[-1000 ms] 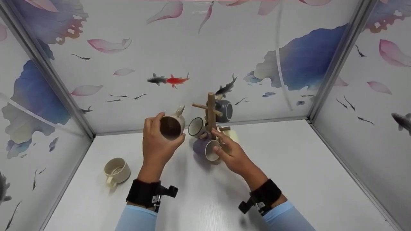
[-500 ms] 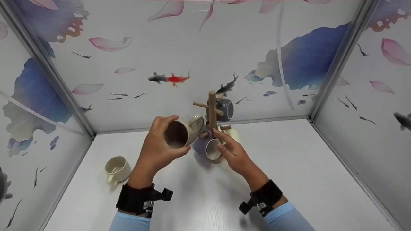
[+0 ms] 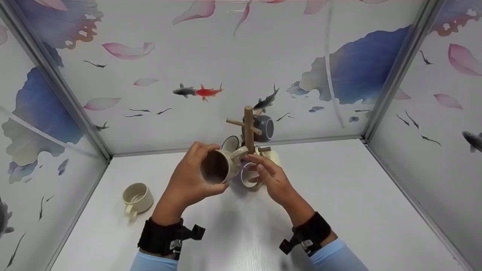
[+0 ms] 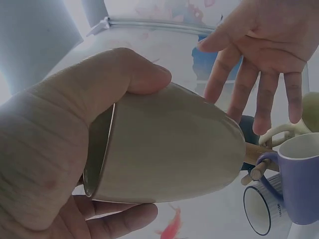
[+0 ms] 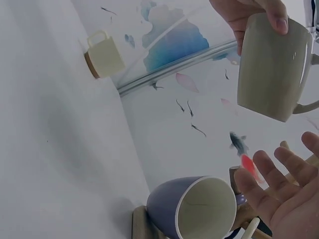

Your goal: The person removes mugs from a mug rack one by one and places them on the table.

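My left hand (image 3: 188, 178) grips a beige mug (image 4: 174, 149) round its body, thumb on one side and fingers on the other. The mug lies tilted on its side in the air, mouth toward me, its handle (image 3: 239, 152) pointing at the wooden mug tree (image 3: 248, 128). My right hand (image 3: 276, 182) is beside the tree with fingers extended, palm toward the beige mug, holding nothing. A purple mug (image 5: 164, 204) hangs low on the tree, partly hidden behind the beige mug in the head view. A white mug with a dark rim (image 4: 257, 211) hangs behind it.
A dark grey mug (image 3: 265, 128) hangs on the tree's upper right, and a pale yellow mug (image 4: 311, 112) lower down. Bare upper pegs (image 3: 234, 122) stick out toward the left and front. A cream mug (image 3: 141, 199) stands on the white table at left. Printed panels enclose the table.
My left hand has carried the beige mug right and a little toward me, its handle swinging round to the tree. My right hand's fingers have shifted slightly near the post.
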The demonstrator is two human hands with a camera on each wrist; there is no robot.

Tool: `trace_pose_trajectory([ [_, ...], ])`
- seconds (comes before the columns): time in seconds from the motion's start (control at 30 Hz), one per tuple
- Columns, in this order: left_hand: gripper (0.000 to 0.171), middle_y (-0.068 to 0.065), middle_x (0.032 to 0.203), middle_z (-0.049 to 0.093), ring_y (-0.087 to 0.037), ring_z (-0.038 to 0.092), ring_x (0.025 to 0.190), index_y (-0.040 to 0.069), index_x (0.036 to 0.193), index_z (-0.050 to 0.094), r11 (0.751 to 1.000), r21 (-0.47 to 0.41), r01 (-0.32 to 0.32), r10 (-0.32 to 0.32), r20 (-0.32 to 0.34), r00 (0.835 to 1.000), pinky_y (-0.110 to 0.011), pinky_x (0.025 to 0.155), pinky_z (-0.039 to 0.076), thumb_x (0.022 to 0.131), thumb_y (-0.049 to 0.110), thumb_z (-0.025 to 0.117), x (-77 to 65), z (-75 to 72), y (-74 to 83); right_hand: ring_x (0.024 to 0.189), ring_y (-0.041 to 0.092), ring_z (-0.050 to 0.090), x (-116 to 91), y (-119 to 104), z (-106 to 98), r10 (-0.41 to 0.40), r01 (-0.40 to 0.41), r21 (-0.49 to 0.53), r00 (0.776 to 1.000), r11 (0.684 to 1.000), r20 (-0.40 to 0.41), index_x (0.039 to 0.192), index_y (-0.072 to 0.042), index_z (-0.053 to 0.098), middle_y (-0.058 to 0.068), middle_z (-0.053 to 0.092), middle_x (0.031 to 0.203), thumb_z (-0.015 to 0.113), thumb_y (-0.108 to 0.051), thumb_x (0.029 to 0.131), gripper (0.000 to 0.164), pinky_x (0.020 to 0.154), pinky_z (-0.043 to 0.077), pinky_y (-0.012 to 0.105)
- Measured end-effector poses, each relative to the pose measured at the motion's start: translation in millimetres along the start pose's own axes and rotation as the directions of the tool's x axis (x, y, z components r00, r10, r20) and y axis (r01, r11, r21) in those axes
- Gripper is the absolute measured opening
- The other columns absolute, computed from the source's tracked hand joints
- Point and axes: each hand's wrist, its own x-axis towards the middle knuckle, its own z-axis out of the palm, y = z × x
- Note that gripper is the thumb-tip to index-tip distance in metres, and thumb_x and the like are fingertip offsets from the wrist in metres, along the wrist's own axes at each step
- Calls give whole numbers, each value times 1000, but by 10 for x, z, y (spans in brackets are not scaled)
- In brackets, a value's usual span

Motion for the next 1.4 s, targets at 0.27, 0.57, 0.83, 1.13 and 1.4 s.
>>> trace_pose_trajectory([
  [0.27, 90, 9, 128, 58, -17, 64, 111, 37, 142, 60, 998, -32, -58, 60, 68, 996, -40, 91, 56, 61, 32, 100, -10, 14, -3, 128, 41, 66, -16, 11, 74, 50, -55, 116, 998, 992, 45, 155, -3, 47, 26, 55, 152, 33, -44, 115, 59, 83, 64, 58],
  [0.57, 94, 8, 128, 58, -14, 62, 116, 47, 145, 55, 985, -134, -108, 131, 175, 976, -39, 94, 58, 64, 28, 100, -31, 31, 0, 138, 36, 61, -72, 73, 143, 195, -251, 371, 964, 894, 182, 162, -12, 38, 15, 51, 159, 30, -59, 110, 70, 78, 65, 55],
  [0.83, 99, 5, 135, 60, -16, 62, 120, 50, 148, 52, 971, -186, -150, 194, 245, 950, -41, 96, 57, 66, 22, 99, -10, 3, 5, 116, 34, 70, -75, 72, 195, 361, -418, 453, 908, 787, 211, 154, -24, 53, 8, 64, 136, 36, -45, 116, 47, 71, 65, 45],
  [1.13, 101, 17, 145, 57, -17, 58, 130, 47, 152, 51, 954, -277, -111, 211, 366, 907, -46, 108, 51, 69, 16, 98, 12, -93, -13, 112, 33, 74, -118, 157, 128, 251, -449, 498, 874, 742, 416, 160, -17, 43, 14, 72, 128, 46, -30, 114, 48, 77, 66, 41],
  [1.4, 101, 18, 154, 53, -17, 58, 131, 47, 155, 48, 925, -378, -26, 196, 420, 886, -42, 100, 59, 72, 18, 98, 7, -117, -24, 107, 34, 76, -178, 165, 100, 240, -464, 492, 859, 736, 452, 158, -14, 46, 15, 74, 123, 49, -22, 112, 47, 75, 65, 35],
])
